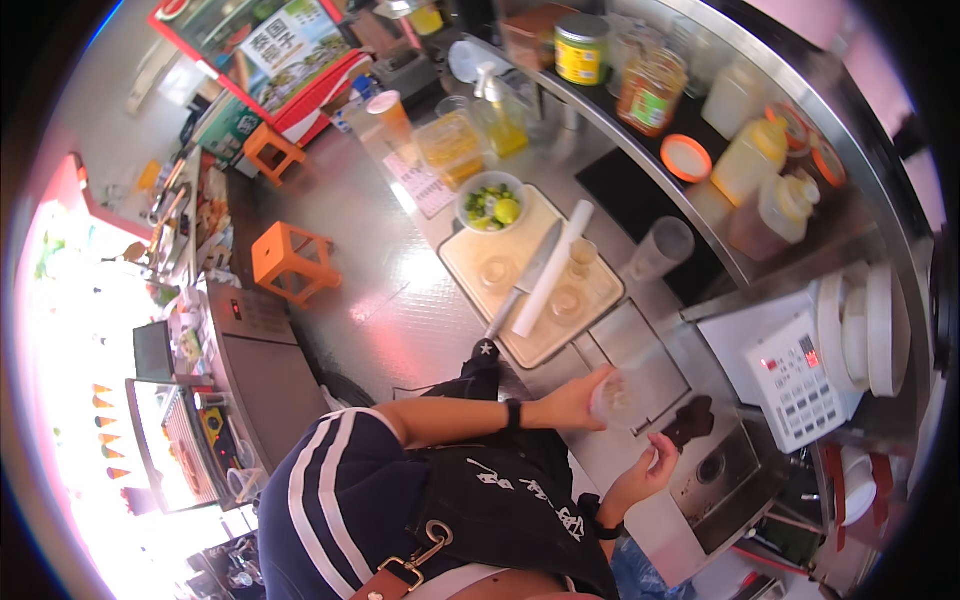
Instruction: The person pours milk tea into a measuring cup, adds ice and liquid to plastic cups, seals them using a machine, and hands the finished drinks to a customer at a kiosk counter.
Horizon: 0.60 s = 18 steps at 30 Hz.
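Note:
My left hand holds a clear plastic cup with pale contents over the steel counter. My right hand is to the right of the cup, fingers loosely curled, and nothing shows in it. Above them lies a tan cutting board with a knife, a white cylindrical rod and small clear cups. At the board's upper edge stands a bowl of green citrus. An upturned-looking clear cup stands right of the board.
A steel sink with a dark cloth by it lies right of my hands. A white keypad machine stands beyond. Squeeze bottles and jars line the shelf. A spray bottle stands farther up; an orange stool is on the floor.

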Motion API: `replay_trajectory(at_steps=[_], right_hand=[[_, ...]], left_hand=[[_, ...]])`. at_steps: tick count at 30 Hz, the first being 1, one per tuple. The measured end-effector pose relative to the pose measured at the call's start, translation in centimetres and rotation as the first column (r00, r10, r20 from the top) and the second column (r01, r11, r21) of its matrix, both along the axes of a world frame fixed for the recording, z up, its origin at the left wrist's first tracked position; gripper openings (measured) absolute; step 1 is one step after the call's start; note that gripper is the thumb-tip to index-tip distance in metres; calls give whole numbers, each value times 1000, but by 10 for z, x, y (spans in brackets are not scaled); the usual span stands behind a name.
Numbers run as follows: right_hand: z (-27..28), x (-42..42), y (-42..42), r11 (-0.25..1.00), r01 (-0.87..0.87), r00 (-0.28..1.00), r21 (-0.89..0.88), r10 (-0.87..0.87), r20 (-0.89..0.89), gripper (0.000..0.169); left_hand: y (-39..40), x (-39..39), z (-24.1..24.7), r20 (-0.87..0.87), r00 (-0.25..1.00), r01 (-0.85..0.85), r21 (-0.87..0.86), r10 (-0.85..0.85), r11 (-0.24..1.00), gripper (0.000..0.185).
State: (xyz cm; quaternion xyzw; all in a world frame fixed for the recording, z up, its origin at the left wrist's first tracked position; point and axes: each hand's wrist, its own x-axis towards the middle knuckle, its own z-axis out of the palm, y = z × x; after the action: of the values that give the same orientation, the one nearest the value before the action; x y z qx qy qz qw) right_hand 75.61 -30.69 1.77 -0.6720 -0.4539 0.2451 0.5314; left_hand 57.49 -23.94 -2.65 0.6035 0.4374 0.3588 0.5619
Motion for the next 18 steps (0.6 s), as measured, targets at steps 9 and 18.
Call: replay_trajectory(at_steps=[9, 18], right_hand=[[-4, -278, 101, 839, -545, 766, 5, 500, -403, 21], [-103, -657, 276, 871, -488, 871, -55, 483, -88, 90]], left_hand=[[-48, -281, 54, 78, 820, -562, -75, 567, 824, 88], [-56, -525, 44, -112, 675, -737, -50, 729, 674, 87]])
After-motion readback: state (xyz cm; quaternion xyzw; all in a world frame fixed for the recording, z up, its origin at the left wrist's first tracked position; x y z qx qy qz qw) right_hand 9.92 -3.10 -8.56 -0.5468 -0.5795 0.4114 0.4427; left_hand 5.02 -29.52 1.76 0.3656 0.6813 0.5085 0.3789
